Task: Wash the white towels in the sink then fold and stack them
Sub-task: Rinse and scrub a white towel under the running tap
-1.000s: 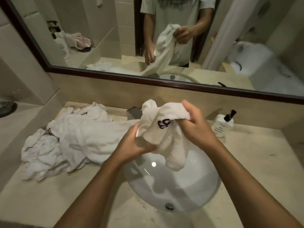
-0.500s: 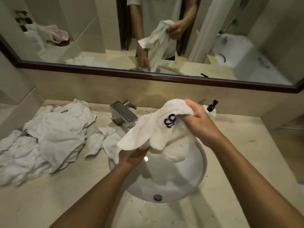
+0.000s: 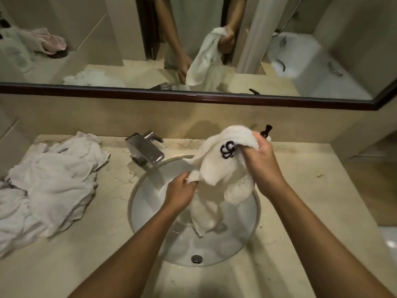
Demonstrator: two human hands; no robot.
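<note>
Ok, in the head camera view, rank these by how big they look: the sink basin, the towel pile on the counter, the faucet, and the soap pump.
1. Sink basin and towel pile: similar spread, too close to rank.
2. Faucet.
3. Soap pump: smallest, but mostly hidden behind the held towel and right hand, so its look is understated.

- The towel (image 3: 223, 166) bears a dark embroidered emblem (image 3: 228, 149) of interlocked curls; it cannot be read as letters.
- No other text, label or number is legible.
</note>
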